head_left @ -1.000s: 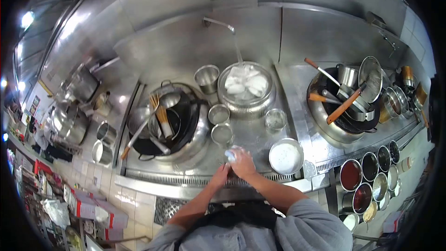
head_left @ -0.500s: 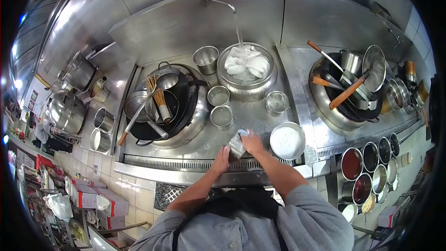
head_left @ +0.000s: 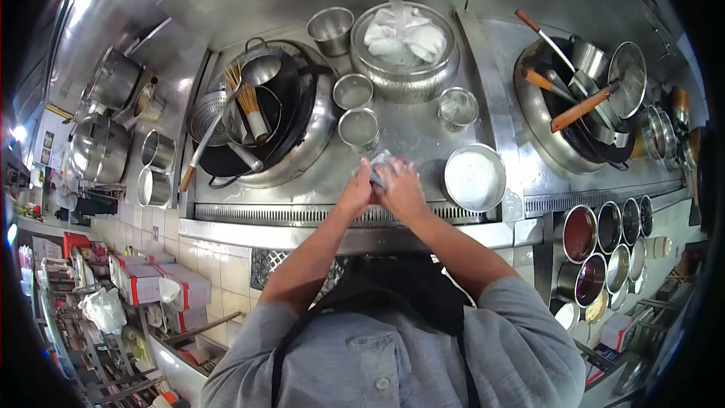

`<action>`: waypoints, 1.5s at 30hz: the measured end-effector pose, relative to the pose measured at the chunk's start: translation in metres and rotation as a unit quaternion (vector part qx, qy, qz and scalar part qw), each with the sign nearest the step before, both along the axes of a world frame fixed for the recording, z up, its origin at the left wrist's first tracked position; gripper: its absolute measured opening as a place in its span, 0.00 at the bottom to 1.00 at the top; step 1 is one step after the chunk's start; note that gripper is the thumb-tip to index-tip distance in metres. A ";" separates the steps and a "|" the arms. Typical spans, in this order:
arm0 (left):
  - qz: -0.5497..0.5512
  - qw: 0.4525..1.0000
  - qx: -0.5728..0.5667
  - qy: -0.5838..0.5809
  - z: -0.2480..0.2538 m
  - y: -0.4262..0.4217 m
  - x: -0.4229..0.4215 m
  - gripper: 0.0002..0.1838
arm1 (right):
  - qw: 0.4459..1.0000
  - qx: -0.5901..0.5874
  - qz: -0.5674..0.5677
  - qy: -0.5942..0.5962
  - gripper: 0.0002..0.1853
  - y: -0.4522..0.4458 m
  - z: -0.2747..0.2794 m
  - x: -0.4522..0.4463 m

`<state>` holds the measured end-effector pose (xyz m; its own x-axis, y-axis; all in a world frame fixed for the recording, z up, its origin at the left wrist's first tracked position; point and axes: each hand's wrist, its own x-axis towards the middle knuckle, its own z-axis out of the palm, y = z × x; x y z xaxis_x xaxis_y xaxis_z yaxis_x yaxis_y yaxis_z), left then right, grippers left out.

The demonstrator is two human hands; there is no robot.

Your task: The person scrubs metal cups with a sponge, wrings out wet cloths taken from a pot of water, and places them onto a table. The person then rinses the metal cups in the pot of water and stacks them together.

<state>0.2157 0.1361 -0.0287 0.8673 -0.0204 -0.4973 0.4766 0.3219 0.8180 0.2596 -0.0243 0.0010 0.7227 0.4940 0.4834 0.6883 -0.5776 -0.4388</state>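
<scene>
Both hands meet over the front of the steel counter. My right hand (head_left: 402,187) is closed round a greyish wet cloth (head_left: 382,168). My left hand (head_left: 358,190) presses against the cloth from the left, its fingers partly hidden behind it. What else lies between the palms is hidden. Just beyond the hands stands a small metal cup (head_left: 359,130) of cloudy liquid, with a second cup (head_left: 353,92) behind it. To the right is a round pan (head_left: 475,177) of white foamy liquid. White cloths (head_left: 404,36) lie in a large steel pot (head_left: 408,79) under running water.
A wok (head_left: 298,117) with a bamboo brush (head_left: 253,112), ladle and strainers sits at left. Another wok (head_left: 533,117) holds wooden-handled tools at right. Sauce pots (head_left: 580,234) stand at the lower right. Boxes (head_left: 183,287) are at lower left, and a person (head_left: 69,195) stands far left.
The view has tilted down toward the counter's front. The metal container seen between my hands half a second ago no longer shows; my hands have come together round the cloth.
</scene>
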 end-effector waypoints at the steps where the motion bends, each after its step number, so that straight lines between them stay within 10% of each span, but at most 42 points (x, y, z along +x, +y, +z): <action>1: 0.003 1.000 -0.008 0.004 0.000 -0.003 -0.006 0.37 | 1.000 0.007 0.016 -0.018 0.25 -0.006 -0.004 -0.004; 5: -0.002 0.990 0.143 -0.011 -0.022 -0.003 -0.027 0.34 | 0.956 0.062 -0.053 0.282 0.27 0.004 -0.031 0.050; 10: 0.089 0.994 -0.034 -0.047 -0.013 -0.027 -0.010 0.25 | 0.667 0.460 -0.241 0.534 0.40 0.026 -0.070 0.023; 13: 0.074 0.996 -0.002 -0.050 0.003 -0.030 -0.009 0.20 | 0.578 0.473 -0.233 0.623 0.43 0.028 -0.073 0.008; 16: -0.033 0.976 0.204 -0.062 -0.006 -0.006 -0.011 0.15 | 0.698 0.315 -0.129 0.630 0.44 -0.015 0.007 -0.007; 18: -0.160 0.886 0.414 -0.136 0.014 0.003 -0.012 0.15 | 0.911 0.151 -0.067 0.379 0.41 -0.028 0.003 0.008; 20: -0.197 0.828 0.464 -0.244 0.023 0.006 -0.012 0.14 | 0.994 0.012 0.102 0.021 0.39 -0.043 0.028 0.014; 24: -0.239 0.766 0.523 -0.287 0.048 0.017 -0.010 0.19 | 0.937 -0.291 0.171 0.096 0.23 -0.036 0.015 0.023; 26: -0.155 0.713 0.579 -0.364 0.059 0.011 -0.017 0.23 | 0.929 -0.229 0.188 0.223 0.15 -0.029 0.015 0.021; 30: -0.010 0.965 0.200 -0.172 0.038 0.010 -0.024 0.34 | 0.845 0.142 0.212 0.469 0.23 -0.016 -0.007 0.010; 31: 0.050 0.996 -0.022 -0.068 0.053 0.001 -0.031 0.35 | 0.796 0.192 0.209 0.535 0.26 -0.012 -0.003 0.005; 34: 0.042 0.980 -0.192 -0.016 0.060 0.006 -0.034 0.34 | 0.714 0.217 0.255 0.615 0.34 -0.003 -0.010 -0.005; 37: 0.000 0.970 -0.241 -0.029 0.072 0.010 -0.034 0.34 | 0.824 -0.049 0.354 0.438 0.28 -0.028 0.082 -0.007; 41: -0.087 0.985 -0.152 0.001 0.087 0.010 -0.024 0.31 | 0.897 -0.242 0.276 0.248 0.21 -0.034 0.066 -0.008; 45: 0.059 0.987 -0.146 -0.021 0.078 -0.025 -0.016 0.26 | 0.938 -0.050 0.206 0.276 0.15 -0.019 0.004 0.027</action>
<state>0.1993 0.1114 0.0491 0.8924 -0.0559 -0.4478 0.3889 0.5985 0.7004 0.2862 -0.0436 0.0046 0.5871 0.8090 0.0284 0.5464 -0.3701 -0.7513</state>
